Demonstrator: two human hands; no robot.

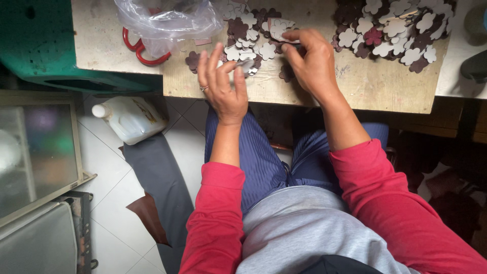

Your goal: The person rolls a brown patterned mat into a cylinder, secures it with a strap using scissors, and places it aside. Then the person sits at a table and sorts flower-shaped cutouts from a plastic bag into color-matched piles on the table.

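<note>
Leather, by the look of it: small flower-shaped cut-outs in dark maroon and pale grey-white lie scattered across a worn wooden board (304,91), and both hands work among them. From the head camera, the only view, the right hand (312,61) pinches a pale flower-shaped piece (279,28) between thumb and fingertips, the piece sticking out to the left of the grip, toward the nearer pile of cut-outs (248,40). The left hand (223,83), a ring on one finger, lies lower on the board with its fingers curled over something small and pale at the pile's near edge; whether it actually grips that piece or only presses on it cannot be told. The two hands are near each other but apart, the right higher on the board and closer to the held piece. A second, larger heap of cut-outs (395,25) sits well to the right, beyond either hand. To the left, a crumpled clear plastic bag (165,20) lies over red-handled scissors (142,50). Below the board, a white plastic jug (129,119) rests on the tiled floor beside the person's knee.
</note>
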